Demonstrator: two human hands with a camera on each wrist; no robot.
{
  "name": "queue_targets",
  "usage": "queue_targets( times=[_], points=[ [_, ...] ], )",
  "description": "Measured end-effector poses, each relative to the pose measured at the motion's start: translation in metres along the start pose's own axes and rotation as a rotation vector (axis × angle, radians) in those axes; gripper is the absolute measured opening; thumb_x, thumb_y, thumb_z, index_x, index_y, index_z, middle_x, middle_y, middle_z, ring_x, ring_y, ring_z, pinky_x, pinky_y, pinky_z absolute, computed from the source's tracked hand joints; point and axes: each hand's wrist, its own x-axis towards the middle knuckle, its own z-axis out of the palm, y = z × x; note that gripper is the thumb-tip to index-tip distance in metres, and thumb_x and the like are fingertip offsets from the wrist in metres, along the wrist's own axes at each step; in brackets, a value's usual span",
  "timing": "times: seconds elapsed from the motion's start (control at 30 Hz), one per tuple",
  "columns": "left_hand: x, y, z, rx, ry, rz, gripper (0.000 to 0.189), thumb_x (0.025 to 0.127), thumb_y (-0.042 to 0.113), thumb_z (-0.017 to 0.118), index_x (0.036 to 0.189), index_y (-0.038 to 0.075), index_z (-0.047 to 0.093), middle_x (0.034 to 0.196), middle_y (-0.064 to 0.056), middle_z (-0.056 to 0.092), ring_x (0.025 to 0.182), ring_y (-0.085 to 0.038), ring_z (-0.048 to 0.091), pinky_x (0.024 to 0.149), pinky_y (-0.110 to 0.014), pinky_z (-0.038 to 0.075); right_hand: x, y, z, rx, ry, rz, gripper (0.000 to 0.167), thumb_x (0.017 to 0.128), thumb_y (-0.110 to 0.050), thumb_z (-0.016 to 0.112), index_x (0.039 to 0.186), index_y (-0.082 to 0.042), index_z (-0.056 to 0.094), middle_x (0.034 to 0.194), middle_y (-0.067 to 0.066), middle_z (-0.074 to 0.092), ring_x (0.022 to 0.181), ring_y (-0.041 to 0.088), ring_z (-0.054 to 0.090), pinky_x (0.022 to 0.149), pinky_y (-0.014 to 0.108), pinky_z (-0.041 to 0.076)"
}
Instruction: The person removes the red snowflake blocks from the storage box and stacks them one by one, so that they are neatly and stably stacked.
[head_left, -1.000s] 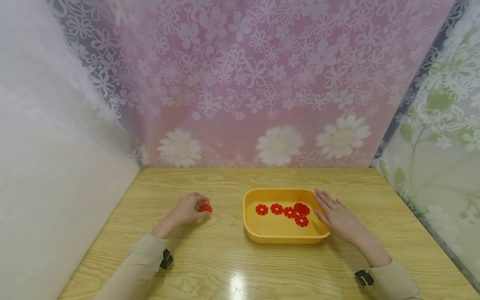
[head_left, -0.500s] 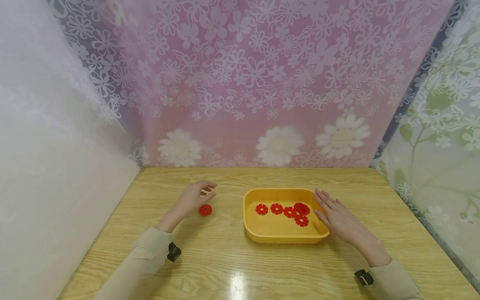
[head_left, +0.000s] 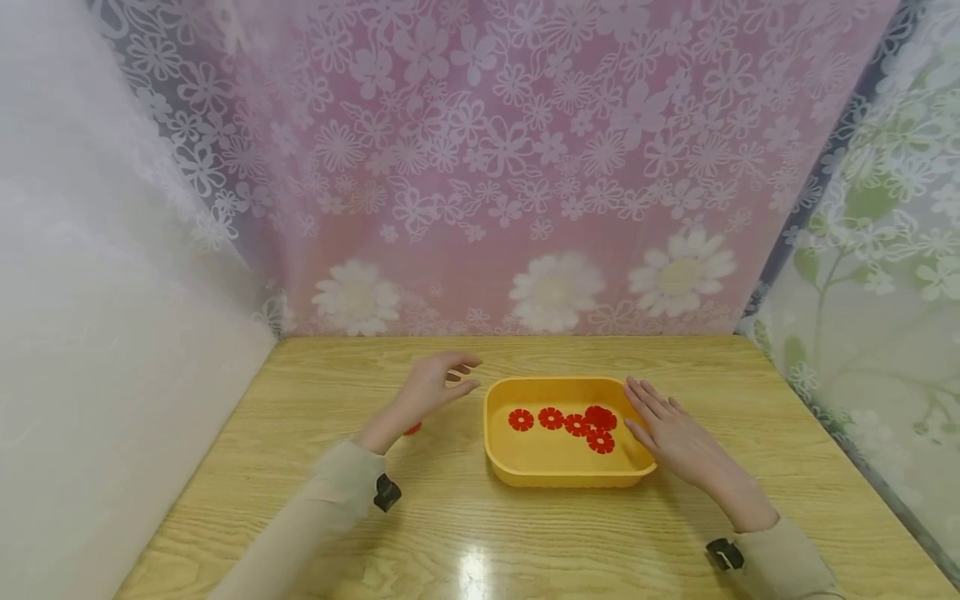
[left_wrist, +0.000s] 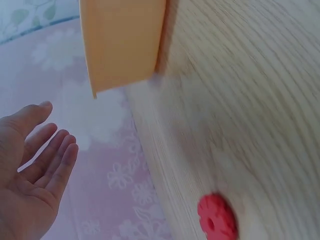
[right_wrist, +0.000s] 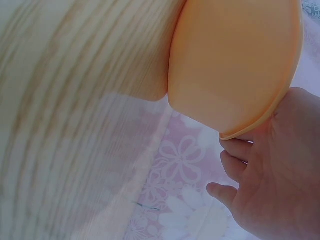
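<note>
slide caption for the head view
Right hand touches a tray of red discs; empty left hand near its other side, another disc partly hidden on the table.

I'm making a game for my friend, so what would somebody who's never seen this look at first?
Probably the bright yellow tray on the wooden table, with red flower-shaped pieces inside it. Next, perhaps, the left hand, empty near the tray's left side, and the right hand touching its right rim. Behind everything is a big pink curtain with white flowers.
</note>
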Motion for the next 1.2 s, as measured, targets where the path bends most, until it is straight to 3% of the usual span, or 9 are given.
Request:
queue_targets(
  times=[0.2,0.3,0.43,0.63,1.07,1.2],
  points=[
    [0.015,0.016,0.014,-0.027,-0.068,0.073,0.037,0.095,0.014,0.072,0.130,0.004,0.066,0.126,-0.015,0.068,0.109,-0.028,0.068,0.091,-0.038,0.058,0.001,-0.001,-0.004,-0.003,-0.060,0.025,0.063,0.106,-0.026,0.054,0.155,0.006,0.031,0.162,0.025,0.028,0.148,0.045,0.028,0.114,0.068,0.026],
    [0.020,0.022,0.022,-0.023,-0.111,0.103,0.039,0.094,0.013,0.073,0.131,0.003,0.065,0.127,-0.015,0.068,0.110,-0.029,0.068,0.092,-0.037,0.058,0.001,-0.002,-0.004,-0.012,-0.042,0.014,0.063,0.105,-0.025,0.055,0.154,0.007,0.033,0.160,0.026,0.030,0.146,0.045,0.030,0.113,0.068,0.027],
    [0.026,0.028,0.031,-0.018,-0.164,0.116,0.041,0.092,0.014,0.077,0.130,0.004,0.066,0.127,-0.012,0.068,0.111,-0.028,0.067,0.095,-0.035,0.057,0.000,-0.001,-0.002,-0.014,-0.019,0.009,0.063,0.104,-0.024,0.057,0.153,0.008,0.035,0.159,0.027,0.032,0.145,0.046,0.032,0.112,0.069,0.028],
    [0.036,0.034,0.046,0.021,-0.253,0.123,0.038,0.090,0.014,0.078,0.125,0.004,0.068,0.122,-0.011,0.069,0.110,-0.025,0.066,0.094,-0.033,0.056,0.001,-0.002,-0.005,-0.006,-0.069,0.040,0.063,0.105,-0.025,0.054,0.155,0.006,0.031,0.162,0.025,0.027,0.148,0.044,0.027,0.115,0.067,0.024],
    [0.046,0.042,0.077,0.376,-0.376,0.108,0.028,0.089,0.015,0.080,0.116,0.009,0.074,0.113,-0.002,0.074,0.103,-0.016,0.067,0.092,-0.025,0.054,0.001,-0.002,-0.005,-0.009,-0.083,0.050,0.063,0.106,-0.024,0.054,0.156,0.006,0.030,0.162,0.025,0.026,0.149,0.044,0.026,0.116,0.067,0.023],
    [0.047,0.043,0.080,0.423,-0.391,0.100,0.028,0.088,0.016,0.081,0.114,0.009,0.075,0.108,-0.002,0.074,0.094,-0.014,0.065,0.088,-0.024,0.054,0.001,0.000,-0.004,-0.003,-0.080,0.041,0.063,0.106,-0.025,0.053,0.156,0.006,0.030,0.162,0.025,0.026,0.149,0.044,0.026,0.115,0.067,0.024]
  ],
)
